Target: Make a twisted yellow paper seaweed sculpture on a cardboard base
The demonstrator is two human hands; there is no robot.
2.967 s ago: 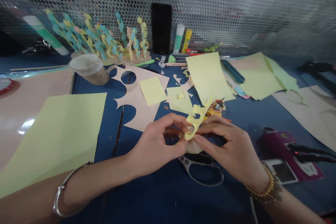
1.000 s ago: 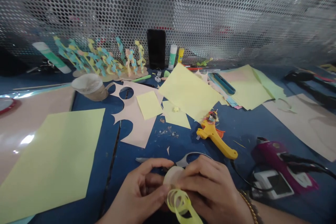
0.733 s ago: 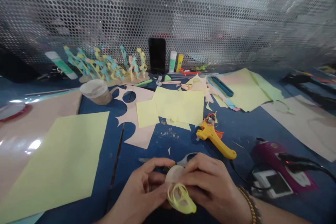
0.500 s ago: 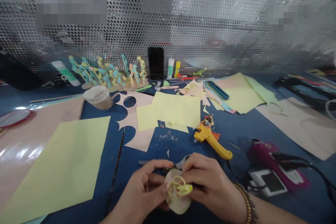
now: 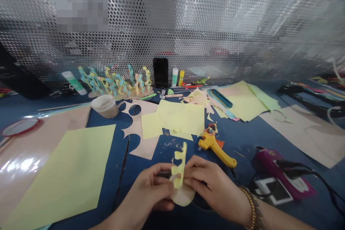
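Observation:
Between my two hands, near the front of the table, is a small pale paper disc (image 5: 183, 197). A curly yellow paper spiral (image 5: 179, 167) stands up from it. My left hand (image 5: 152, 188) is closed, its thumb and fingers pinching the left edge of the disc near the spiral's foot. My right hand (image 5: 210, 183) is closed too, fingertips pressed at the right edge of the disc, close beside the spiral. The undersides of both grips are hidden. A yellow glue gun (image 5: 218, 149) lies just beyond my right hand.
A purple power strip (image 5: 285, 174) with cables lies at the right. Yellow sheets (image 5: 180, 116) and a pink cut-out sheet (image 5: 145, 147) cover the middle. Behind stand several paper spirals (image 5: 115, 82), a paper cup (image 5: 105, 106), a phone (image 5: 161, 72) and a perforated metal panel (image 5: 161, 18).
The disc has tilted, so the spiral, earlier seen end-on from above, now shows upright from the side. Both hands keep their hold. The camera view has shifted slightly.

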